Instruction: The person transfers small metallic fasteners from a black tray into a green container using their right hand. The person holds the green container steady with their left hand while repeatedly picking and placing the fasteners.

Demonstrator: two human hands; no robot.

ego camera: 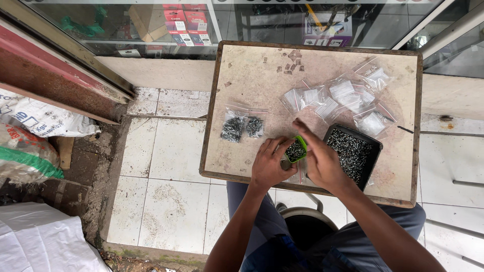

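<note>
Outside a shopfront, on a worn desk [242, 75], a green cup [296, 150] of screws sits between both hands. Left hand [269, 163] grips its side; right hand [320, 161] curls over it, grip unclear. Tray [374, 146] of screws right, filled bags [242, 127] left, empty bags [338, 95] beyond. Seemingly portioning screws; bagging needs a steady pour.

free: table [252, 65] far-left | blocked: empty bags [343, 98], screw tray [353, 151], filled bags [242, 127]

Worn square table [252, 65]: two filled screw bags [242, 127], heap of empty clear bags [343, 98], black screw tray [353, 151].
</note>
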